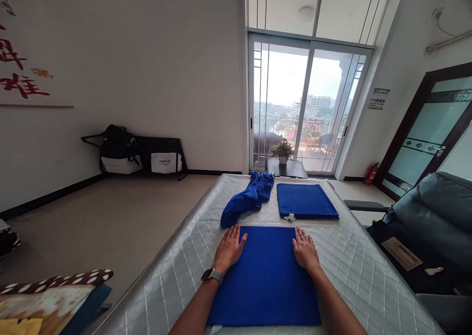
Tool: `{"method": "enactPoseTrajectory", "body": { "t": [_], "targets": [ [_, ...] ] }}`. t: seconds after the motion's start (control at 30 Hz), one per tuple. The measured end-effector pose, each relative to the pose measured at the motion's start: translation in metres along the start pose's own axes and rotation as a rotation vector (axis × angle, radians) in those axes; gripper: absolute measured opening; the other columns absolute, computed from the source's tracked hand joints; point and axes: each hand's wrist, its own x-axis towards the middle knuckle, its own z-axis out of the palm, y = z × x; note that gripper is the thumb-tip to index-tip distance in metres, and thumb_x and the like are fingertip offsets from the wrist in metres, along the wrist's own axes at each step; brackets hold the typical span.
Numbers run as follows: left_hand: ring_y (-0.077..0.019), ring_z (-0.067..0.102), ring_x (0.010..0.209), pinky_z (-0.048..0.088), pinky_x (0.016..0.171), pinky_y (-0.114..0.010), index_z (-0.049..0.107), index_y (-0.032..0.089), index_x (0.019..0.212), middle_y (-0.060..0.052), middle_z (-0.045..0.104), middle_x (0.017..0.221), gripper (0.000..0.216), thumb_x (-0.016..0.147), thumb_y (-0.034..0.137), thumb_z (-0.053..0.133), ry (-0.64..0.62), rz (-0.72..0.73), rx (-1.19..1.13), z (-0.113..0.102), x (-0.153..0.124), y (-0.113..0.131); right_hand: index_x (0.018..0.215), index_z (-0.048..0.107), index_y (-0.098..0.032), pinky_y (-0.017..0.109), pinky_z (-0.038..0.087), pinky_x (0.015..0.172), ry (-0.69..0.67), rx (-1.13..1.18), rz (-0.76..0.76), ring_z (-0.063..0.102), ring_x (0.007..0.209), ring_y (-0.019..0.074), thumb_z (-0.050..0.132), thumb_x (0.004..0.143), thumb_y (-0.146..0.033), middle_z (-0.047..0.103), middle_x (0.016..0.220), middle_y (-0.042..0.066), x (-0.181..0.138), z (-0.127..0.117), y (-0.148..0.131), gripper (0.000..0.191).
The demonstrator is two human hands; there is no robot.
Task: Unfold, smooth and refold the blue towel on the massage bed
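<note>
A blue towel [267, 276] lies flat and folded into a rectangle in front of me on a grey quilted table [354, 261]. My left hand [229, 249] rests flat on its far left corner, fingers stretched out. My right hand [305, 249] lies flat on its far right corner, fingers also extended. Neither hand holds anything. Beyond them a second folded blue towel [305, 201] lies at the far right, and a crumpled blue towel [246, 198] lies at the far left.
A small dark table with a potted plant [283, 151] stands past the far edge, before glass sliding doors. A dark sofa [427, 222] runs along the right. Black bags [140, 153] sit against the left wall. A spotted cushion [51, 295] is near left.
</note>
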Motion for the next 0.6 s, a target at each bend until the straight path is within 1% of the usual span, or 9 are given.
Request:
{"method": "enactPoseTrajectory", "body": {
  "t": [0.13, 0.33, 0.6],
  "targets": [
    [-0.0308, 0.042, 0.145, 0.035, 0.119, -0.049, 0.047, 0.008, 0.148, -0.019, 0.052, 0.151, 0.067, 0.102, 0.053, 0.029, 0.037, -0.033, -0.011, 0.005, 0.000, 0.000, 0.161, 0.016, -0.017, 0.038, 0.005, 0.124, -0.002, -0.024, 0.007, 0.011, 0.154, 0.0161, 0.016, 0.102, -0.039, 0.013, 0.167, 0.000, -0.001, -0.002, -0.002, 0.063],
    [-0.0300, 0.040, 0.146, 0.034, 0.120, -0.048, 0.045, 0.006, 0.149, -0.019, 0.052, 0.152, 0.071, 0.101, 0.055, 0.028, 0.060, -0.052, -0.049, 0.006, 0.000, 0.001, 0.161, 0.016, -0.017, 0.036, 0.006, 0.124, -0.015, -0.054, 0.012, 0.013, 0.154, 0.0152, 0.016, 0.102, -0.039, 0.018, 0.167, 0.000, -0.003, -0.007, -0.006, 0.063],
    [-0.0298, 0.041, 0.146, 0.033, 0.120, -0.048, 0.047, 0.007, 0.148, -0.018, 0.053, 0.151, 0.070, 0.101, 0.055, 0.027, 0.032, -0.049, -0.062, 0.002, 0.000, 0.003, 0.161, 0.016, -0.018, 0.036, 0.006, 0.123, -0.019, -0.045, 0.019, 0.013, 0.154, 0.0150, 0.015, 0.102, -0.039, 0.018, 0.167, 0.000, -0.005, -0.011, -0.008, 0.063]
  ]
}}
